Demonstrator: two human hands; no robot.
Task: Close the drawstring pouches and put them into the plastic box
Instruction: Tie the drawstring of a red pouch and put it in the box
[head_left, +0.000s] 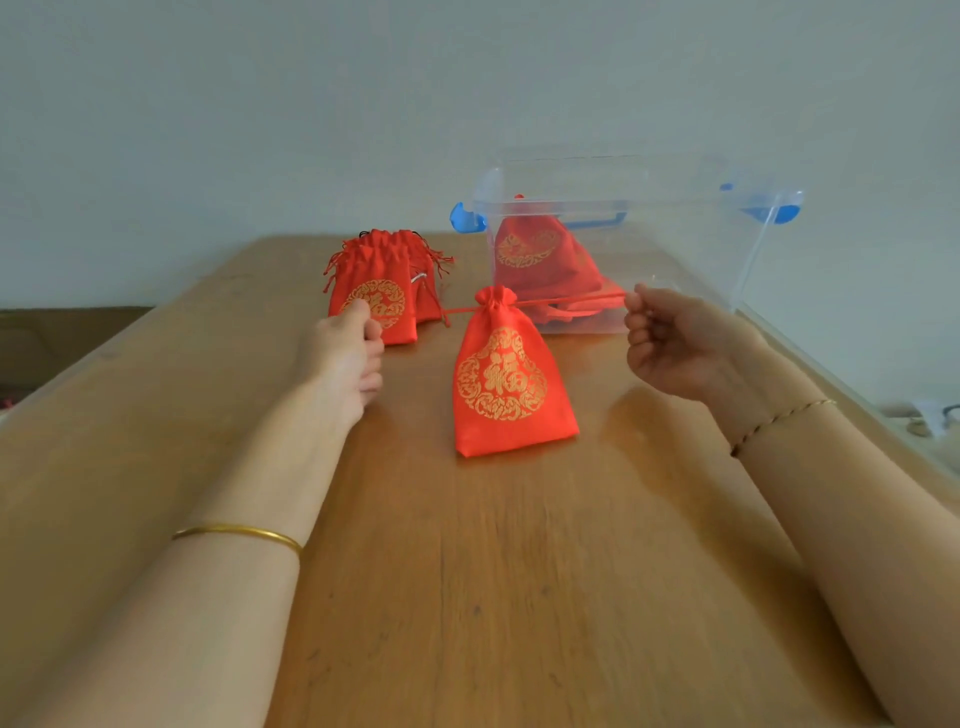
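Observation:
A red drawstring pouch with a gold emblem lies on the wooden table, its neck cinched tight. Red cords run out from the neck to both sides. My left hand pinches the left cord and my right hand pinches the right cord, both pulled taut. A small pile of red pouches stands behind my left hand. The clear plastic box with blue latches sits at the back right, with red pouches inside it.
The table's right edge runs close beside the box. A dark low surface lies beyond the left edge. Small objects sit off the table at far right. A plain wall stands behind.

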